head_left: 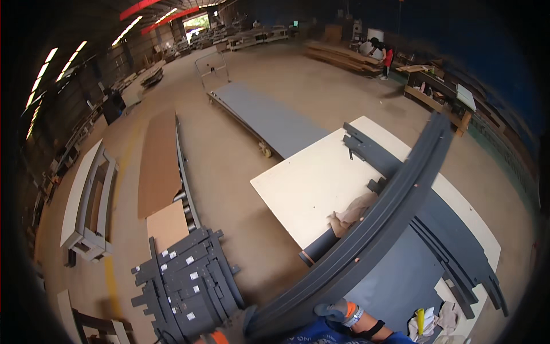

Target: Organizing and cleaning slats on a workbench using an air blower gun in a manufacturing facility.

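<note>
A long dark grey channelled board (366, 229) slants across the picture from my body up to the far right. My left hand (238, 325), in a grey glove with an orange cuff, grips its near end. Against the near lower edge of the board is my right hand (335, 311), gloved too, its fingers curled in and partly hidden. Beneath the board stands a pale-topped table (309, 183). On it lie a dark grey panel (395, 281), several narrow dark strips (452, 258) and a crumpled beige cloth (355, 212).
Stacked dark grey pieces with white labels (192, 286) stand at the near left, before a brown board (157, 166). A flat trolley (258, 114) is beyond the table. White rags and a yellow-handled thing (421, 321) lie near right. Another person (387, 60) stands far off.
</note>
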`<state>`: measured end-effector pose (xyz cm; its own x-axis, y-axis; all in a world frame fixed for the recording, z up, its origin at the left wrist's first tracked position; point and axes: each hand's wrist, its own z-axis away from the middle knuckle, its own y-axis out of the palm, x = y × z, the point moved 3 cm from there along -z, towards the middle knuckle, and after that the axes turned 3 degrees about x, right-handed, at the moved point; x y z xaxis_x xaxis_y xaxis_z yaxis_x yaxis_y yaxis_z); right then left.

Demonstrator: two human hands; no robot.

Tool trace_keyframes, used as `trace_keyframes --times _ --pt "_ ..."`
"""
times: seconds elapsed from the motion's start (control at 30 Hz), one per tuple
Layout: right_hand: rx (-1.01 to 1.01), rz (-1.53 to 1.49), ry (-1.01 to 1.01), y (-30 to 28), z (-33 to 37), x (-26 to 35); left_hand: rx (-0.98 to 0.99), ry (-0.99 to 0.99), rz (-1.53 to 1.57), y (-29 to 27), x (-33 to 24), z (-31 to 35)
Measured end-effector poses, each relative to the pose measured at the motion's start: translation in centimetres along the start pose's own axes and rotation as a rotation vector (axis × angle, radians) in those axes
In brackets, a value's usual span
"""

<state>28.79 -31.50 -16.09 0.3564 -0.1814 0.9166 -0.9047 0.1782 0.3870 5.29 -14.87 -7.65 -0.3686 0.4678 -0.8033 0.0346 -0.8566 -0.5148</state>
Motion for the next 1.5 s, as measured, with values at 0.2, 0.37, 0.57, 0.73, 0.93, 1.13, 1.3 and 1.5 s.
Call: trace_keyframes --times 0.2,0.37,0.57,0.73,0.93,1.13,1.3,1.5 --pt "-0.066 0.080 0.013 -2.9 -3.7 2.4 0.115 0.044 -0.232 -6.7 -1.9 -7.1" --pt "-0.227 0.044 0.042 -4.6 -7.6 1.4 0.194 0.061 -0.271 -10.9 0.7 -13.2" --pt "-0.268 -0.357 0.087 -9.0 -12.8 -9.1 0.338 0.124 -0.145 -19.3 6.4 -21.4" --pt "-0.383 -0.068 0.070 -5.7 -24.9 -6.7 0.331 0.140 -0.363 -29.8 11.7 -25.8" --pt "-0.512 0.026 0.106 -3.9 -33.2 -5.2 0.508 0.130 -0.340 -38.4 14.3 -30.9" --pt "-0.606 -0.060 0.049 -4.8 -38.1 -6.3 0.579 0.228 -0.368 -43.3 13.0 -37.1" --pt "-0.667 -0.102 0.015 -5.8 -42.2 -7.1 0.635 0.325 -0.365 -45.7 17.0 -42.3" --pt "-0.740 -0.061 0.022 -7.3 -51.3 -7.8 0.903 0.241 -0.133 -52.7 16.0 -50.7"
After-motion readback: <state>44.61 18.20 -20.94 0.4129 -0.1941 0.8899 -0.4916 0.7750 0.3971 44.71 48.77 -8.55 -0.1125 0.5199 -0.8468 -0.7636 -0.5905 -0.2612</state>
